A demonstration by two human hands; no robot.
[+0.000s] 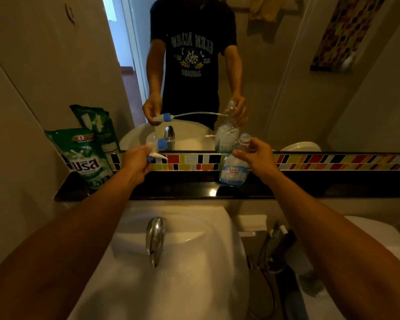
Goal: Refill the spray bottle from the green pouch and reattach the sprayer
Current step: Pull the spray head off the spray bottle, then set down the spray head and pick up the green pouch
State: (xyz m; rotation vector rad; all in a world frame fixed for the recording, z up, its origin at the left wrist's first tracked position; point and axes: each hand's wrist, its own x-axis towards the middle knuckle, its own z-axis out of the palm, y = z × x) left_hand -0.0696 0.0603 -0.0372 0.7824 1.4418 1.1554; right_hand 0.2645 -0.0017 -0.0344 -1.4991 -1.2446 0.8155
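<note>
A clear spray bottle (234,168) with a blue label stands on the black ledge (182,189), its neck open and uncapped. My right hand (256,155) grips it around the neck and shoulder. My left hand (136,161) holds the sprayer head (158,150), white with a blue collar, lifted off to the left of the bottle; its dip tube shows mainly in the mirror. The green pouch (84,155) leans upright against the left wall on the ledge, beyond my left hand.
A white sink (171,273) with a chrome tap (156,239) lies below the ledge. A mirror (286,77) above a coloured tile strip (333,161) reflects the person. A hand-shower hose (275,245) and a white toilet (379,234) sit at the right.
</note>
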